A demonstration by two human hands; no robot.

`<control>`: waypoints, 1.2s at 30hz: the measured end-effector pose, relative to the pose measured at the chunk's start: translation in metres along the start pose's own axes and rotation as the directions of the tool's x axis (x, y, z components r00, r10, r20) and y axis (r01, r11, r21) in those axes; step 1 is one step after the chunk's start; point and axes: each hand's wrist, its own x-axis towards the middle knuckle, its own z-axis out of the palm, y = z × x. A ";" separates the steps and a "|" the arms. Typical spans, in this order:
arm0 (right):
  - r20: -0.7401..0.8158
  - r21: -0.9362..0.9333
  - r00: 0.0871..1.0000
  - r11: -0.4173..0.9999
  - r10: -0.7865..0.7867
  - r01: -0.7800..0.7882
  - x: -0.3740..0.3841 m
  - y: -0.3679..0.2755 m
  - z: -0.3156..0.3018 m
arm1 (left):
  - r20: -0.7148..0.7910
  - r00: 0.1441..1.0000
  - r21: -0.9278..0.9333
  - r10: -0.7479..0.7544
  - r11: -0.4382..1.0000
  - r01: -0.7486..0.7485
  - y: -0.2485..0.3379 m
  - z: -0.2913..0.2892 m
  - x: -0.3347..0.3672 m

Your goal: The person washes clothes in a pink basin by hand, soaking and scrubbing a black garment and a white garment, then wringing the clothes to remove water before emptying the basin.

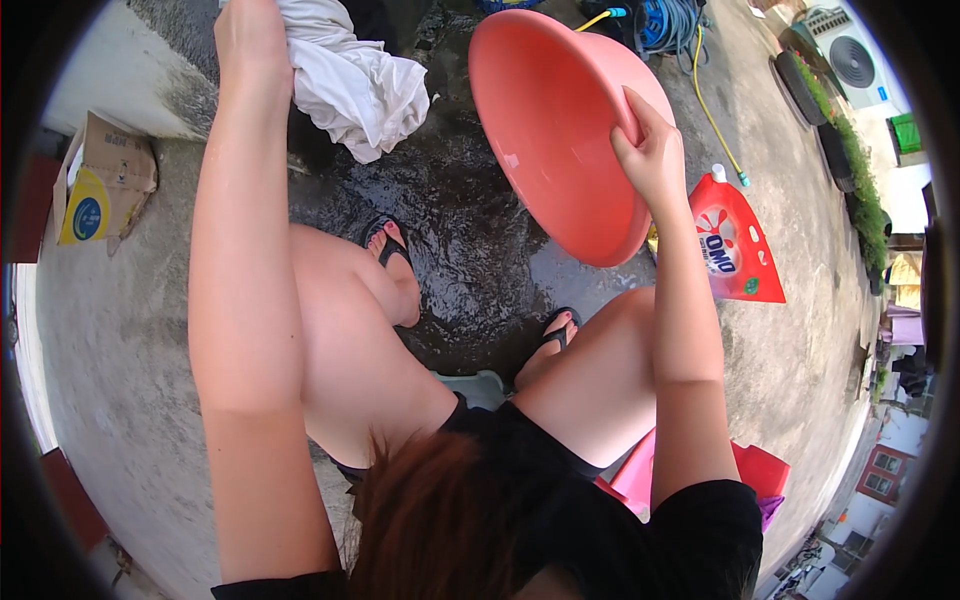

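Observation:
In my right hand [652, 158] is the rim of a large pink plastic basin [560, 150], thumb inside and fingers over the edge. The basin is tipped on its side and its inside looks empty. Wet white cloth [360, 95] hangs in a bunch from my left hand [252, 45], raised at the upper left. That hand's fingers are closed, and the frame's top edge cuts part of it off. Dark, wet concrete [450, 250] lies below, between my feet in black flip-flops.
A red detergent pouch [738, 245] with a white cap lies right of the basin. Beyond are a yellow hose [705, 100] and a coiled blue hose [670, 25]. A cardboard box [115, 165] stands by the wall at left. Something red plastic [762, 468] sits beside me at lower right.

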 end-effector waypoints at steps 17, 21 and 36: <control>0.238 -0.112 0.971 0.993 0.004 0.024 -0.023 0.014 0.040 | 0.038 0.998 0.003 -0.057 0.998 0.057 -0.001 0.012 -0.007; 0.117 -0.236 0.976 0.959 0.186 -0.155 -0.014 0.024 0.032 | 0.031 0.999 -0.006 0.034 0.999 -0.034 -0.004 0.012 -0.009; 0.302 0.358 0.348 0.232 0.888 -0.904 -0.103 0.198 0.083 | 0.073 0.997 -0.073 -0.027 0.997 0.032 -0.003 -0.019 0.011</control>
